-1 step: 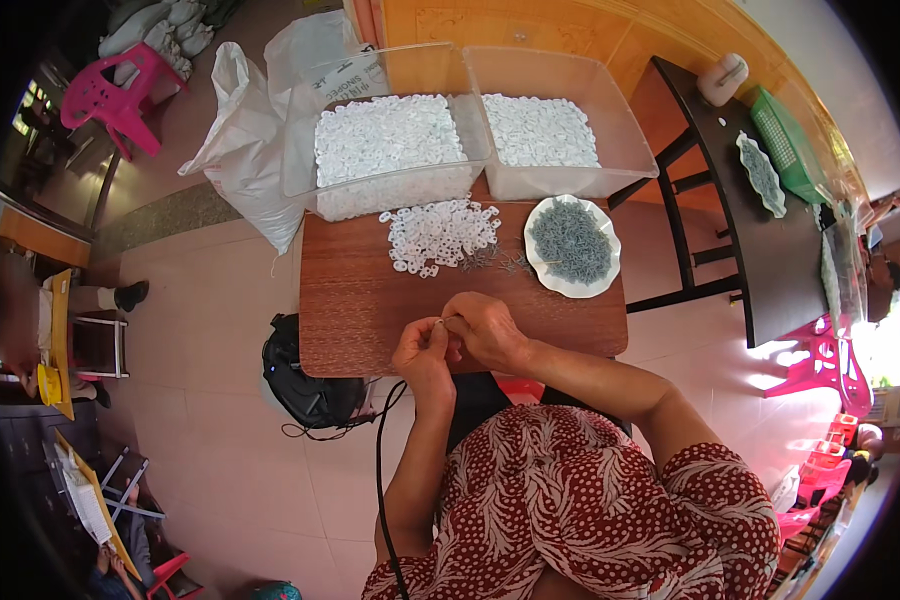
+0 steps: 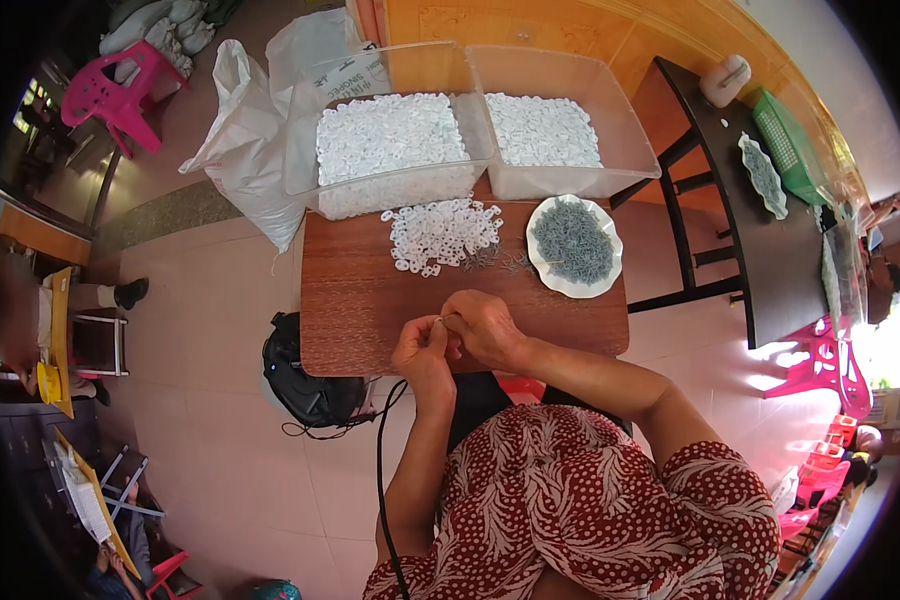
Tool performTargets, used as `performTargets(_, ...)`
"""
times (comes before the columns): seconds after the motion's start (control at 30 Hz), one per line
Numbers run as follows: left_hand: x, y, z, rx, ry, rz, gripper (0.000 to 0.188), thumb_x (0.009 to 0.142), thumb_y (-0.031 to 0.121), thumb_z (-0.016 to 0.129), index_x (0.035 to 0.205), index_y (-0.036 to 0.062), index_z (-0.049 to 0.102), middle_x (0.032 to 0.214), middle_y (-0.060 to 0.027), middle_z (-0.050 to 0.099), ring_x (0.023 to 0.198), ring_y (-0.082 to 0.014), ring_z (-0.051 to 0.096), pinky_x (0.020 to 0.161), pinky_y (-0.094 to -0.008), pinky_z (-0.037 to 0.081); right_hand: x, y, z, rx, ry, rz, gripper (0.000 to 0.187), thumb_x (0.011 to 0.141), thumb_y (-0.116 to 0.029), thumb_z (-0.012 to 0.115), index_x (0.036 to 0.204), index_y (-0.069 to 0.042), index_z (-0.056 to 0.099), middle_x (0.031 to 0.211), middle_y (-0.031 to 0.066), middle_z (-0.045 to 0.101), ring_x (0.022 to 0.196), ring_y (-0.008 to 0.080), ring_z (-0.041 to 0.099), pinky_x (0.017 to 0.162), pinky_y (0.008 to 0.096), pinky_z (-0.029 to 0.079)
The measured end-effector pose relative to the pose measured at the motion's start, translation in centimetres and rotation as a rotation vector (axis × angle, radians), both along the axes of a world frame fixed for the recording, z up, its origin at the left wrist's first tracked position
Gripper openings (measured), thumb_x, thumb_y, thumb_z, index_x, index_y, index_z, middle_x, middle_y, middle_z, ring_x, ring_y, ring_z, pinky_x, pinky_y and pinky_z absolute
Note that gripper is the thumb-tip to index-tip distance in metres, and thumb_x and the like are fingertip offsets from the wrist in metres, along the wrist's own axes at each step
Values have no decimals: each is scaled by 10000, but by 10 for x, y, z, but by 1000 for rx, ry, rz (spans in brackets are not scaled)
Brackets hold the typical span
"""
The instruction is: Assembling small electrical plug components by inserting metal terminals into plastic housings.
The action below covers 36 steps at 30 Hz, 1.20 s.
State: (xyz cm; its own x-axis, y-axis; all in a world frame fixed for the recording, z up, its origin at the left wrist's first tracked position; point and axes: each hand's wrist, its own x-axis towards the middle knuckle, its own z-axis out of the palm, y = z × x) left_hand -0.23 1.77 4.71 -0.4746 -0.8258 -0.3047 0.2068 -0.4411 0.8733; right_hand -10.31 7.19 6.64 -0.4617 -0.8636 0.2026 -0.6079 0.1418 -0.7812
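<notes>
Pink floor tiles surround a small reddish-brown wooden table (image 2: 370, 320), and at its near edge the left hand (image 2: 422, 352) and right hand (image 2: 485, 328) meet, fingertips pinched together on something tiny; I cannot tell what it is. Just beyond them a loose pile of small white rings (image 2: 442, 233) lies on the wood, with thin grey metal pieces scattered beside it. To the right sits a white plate (image 2: 544, 281) heaped with more grey metal pieces. At the far edge stand two clear plastic tubs, the left tub (image 2: 395, 70) piled high with white rings, the right tub (image 2: 630, 140) less full. A white sack (image 2: 245, 150) leans at the far left, a dark bag (image 2: 300, 385) lies on the floor near the table.
</notes>
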Motion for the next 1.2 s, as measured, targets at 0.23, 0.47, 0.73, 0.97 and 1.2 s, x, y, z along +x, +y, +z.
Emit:
performTargets(0.23, 0, -20, 6, 56, -11, 60, 51, 866, 32, 579, 867, -19, 582, 692, -67, 586, 530, -122, 541, 464, -230, 436, -11, -18, 0, 115, -363, 27, 115, 844, -102, 534, 827, 2, 581, 747, 134, 603, 690, 247, 607, 633, 339, 476)
performTargets(0.47, 2, -27, 3, 132, 13, 40, 80, 857, 53, 604, 879, -22, 589, 720, -74, 607, 535, -119, 557, 441, -227, 443, -15, -22, 1, 109, -572, 4, 112, 839, -68, 563, 896, 24, 592, 769, 89, 617, 712, 141, 591, 641, 274, 476)
performTargets(0.73, 2, -25, -2, 76, 17, 30, 64, 862, 37, 591, 875, -26, 588, 718, -67, 608, 533, -106, 553, 434, -216, 436, -9, -28, -5, 84, -433, 13, 126, 815, -98, 575, 828, 27, 586, 706, 138, 607, 635, 218, 604, 593, 324, 476)
performTargets(0.97, 15, -37, -15, 183, 24, 68, 64, 868, 54, 584, 874, -9, 573, 714, -72, 595, 511, -127, 544, 454, -244, 445, -19, -45, -32, 16, -204, 31, 111, 793, -103, 594, 838, -1, 596, 758, 155, 609, 704, 295, 606, 619, 380, 475)
performTargets(1.2, 23, -43, -12, 225, 14, 114, 47, 870, 58, 584, 863, 17, 563, 712, -60, 590, 514, -121, 540, 460, -244, 438, -41, -99, -81, 4, 510, -14, 138, 704, -63, 588, 837, -74, 623, 761, 147, 534, 768, 319, 529, 652, 399, 452)
